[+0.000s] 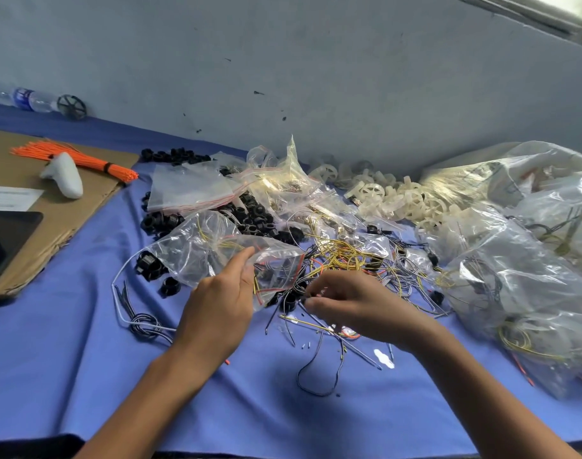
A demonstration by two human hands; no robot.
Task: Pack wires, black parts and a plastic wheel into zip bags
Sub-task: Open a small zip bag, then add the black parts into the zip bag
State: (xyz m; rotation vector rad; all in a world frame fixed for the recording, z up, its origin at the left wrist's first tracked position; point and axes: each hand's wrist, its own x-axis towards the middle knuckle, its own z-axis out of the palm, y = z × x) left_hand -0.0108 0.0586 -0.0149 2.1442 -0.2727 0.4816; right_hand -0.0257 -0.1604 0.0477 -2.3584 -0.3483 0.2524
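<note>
Head view: left hand grips zip bag over surface. Right hand fingers pinch dark wire beside wire tangle.
Risk: wire snags tangle and drags extras; limp bag mouth folds, wire misses.

**Q:** What is lying on the blue cloth?
**A:** Cardboard is sitting at left; black parts, zip bags, white plastic wheels and tangled wires are sprawling across the centre.
</note>
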